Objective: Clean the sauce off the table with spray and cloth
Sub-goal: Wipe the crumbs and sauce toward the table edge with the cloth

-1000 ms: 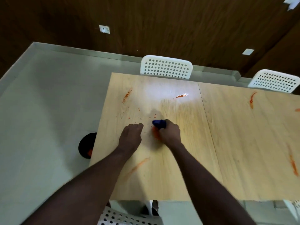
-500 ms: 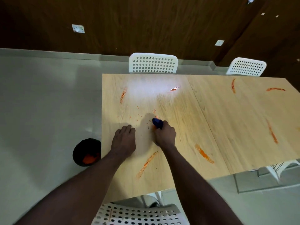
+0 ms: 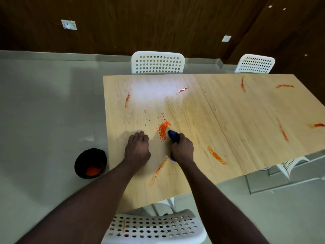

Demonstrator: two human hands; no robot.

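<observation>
A blue cloth (image 3: 173,136) is gripped in the right hand (image 3: 182,148) on the wooden table (image 3: 237,110), just beside a speckled orange sauce patch (image 3: 163,129). The left hand (image 3: 137,148) is pressed flat, empty, nearby.

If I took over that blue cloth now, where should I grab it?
Grip the blue cloth at its bunched far end, the only part poking out beyond the right hand, coming from above. The rest is under the palm, pressed to the table.
</observation>
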